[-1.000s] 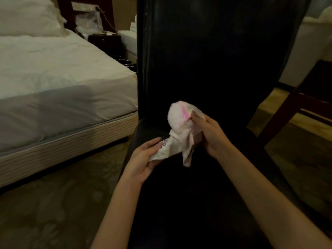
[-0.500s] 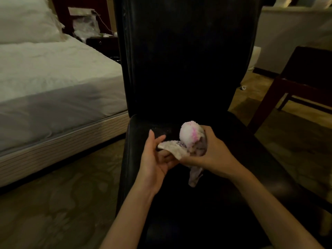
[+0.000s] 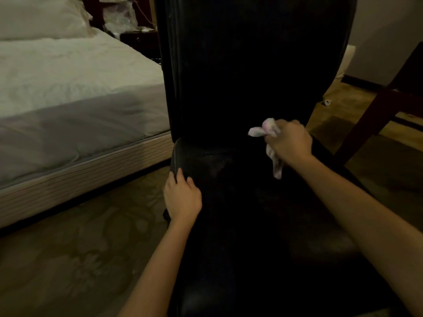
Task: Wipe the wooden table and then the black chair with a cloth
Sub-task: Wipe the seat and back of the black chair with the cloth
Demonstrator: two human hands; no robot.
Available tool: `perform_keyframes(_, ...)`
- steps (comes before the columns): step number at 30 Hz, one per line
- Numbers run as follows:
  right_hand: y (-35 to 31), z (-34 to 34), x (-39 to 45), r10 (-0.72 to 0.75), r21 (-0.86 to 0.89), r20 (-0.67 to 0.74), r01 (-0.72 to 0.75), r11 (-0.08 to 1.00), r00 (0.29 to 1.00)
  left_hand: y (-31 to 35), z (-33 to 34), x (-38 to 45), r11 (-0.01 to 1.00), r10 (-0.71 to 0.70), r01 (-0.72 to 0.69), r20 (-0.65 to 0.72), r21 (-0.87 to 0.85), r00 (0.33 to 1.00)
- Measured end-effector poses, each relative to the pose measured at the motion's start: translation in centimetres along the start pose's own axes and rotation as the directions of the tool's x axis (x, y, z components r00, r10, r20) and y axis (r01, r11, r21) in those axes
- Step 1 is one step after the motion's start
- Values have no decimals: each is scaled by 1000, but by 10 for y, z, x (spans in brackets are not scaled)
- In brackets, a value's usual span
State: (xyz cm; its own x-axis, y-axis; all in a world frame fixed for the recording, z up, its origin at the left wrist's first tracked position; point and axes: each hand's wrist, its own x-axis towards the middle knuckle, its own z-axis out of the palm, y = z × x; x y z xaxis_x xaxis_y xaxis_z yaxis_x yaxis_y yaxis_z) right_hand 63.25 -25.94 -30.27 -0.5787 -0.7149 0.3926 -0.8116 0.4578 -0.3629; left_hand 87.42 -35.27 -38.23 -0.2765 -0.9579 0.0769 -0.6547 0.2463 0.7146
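A black leather chair [image 3: 240, 76] with a tall backrest fills the middle of the head view, its seat running toward me. My right hand [image 3: 289, 140] grips a bunched white and pink cloth [image 3: 261, 130] at the foot of the backrest, right of centre; one end of the cloth hangs down over the seat. My left hand [image 3: 182, 195] rests on the seat's left edge, its fingers lying over the rim. Whether the cloth touches the backrest I cannot tell.
A bed [image 3: 68, 88] with white sheets and a pillow stands to the left, close to the chair. A dark wooden chair [image 3: 389, 94] stands at the right. Patterned carpet [image 3: 80, 259] lies between bed and chair. A dark nightstand [image 3: 139, 41] sits behind the bed.
My left hand has let go of the cloth and dropped to the seat's left edge. My right hand carried the cloth up and right to the base of the backrest.
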Motion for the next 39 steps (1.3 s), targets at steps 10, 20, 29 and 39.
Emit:
perform_keyframes(10, -46, 94, 31, 278, -168, 55, -266, 949, 959, -2, 5, -9, 730, -187, 1, -199, -684, 962)
perform_keyframes(20, -163, 102, -28, 34, 15, 336, -42, 999, 941, -11, -4, -4, 322, -429, 32, -116, -946, 896)
perform_keyframes(29, -144, 47, 30, 188, 715, 520, -545, 438, 833, -6, -18, -7, 302, -537, 118, -67, -946, 841)
perform_keyframes(39, -170, 132, 26, 63, -51, 266, -52, 997, 962, -17, -3, 5, 256, -601, 60, -111, -965, 792)
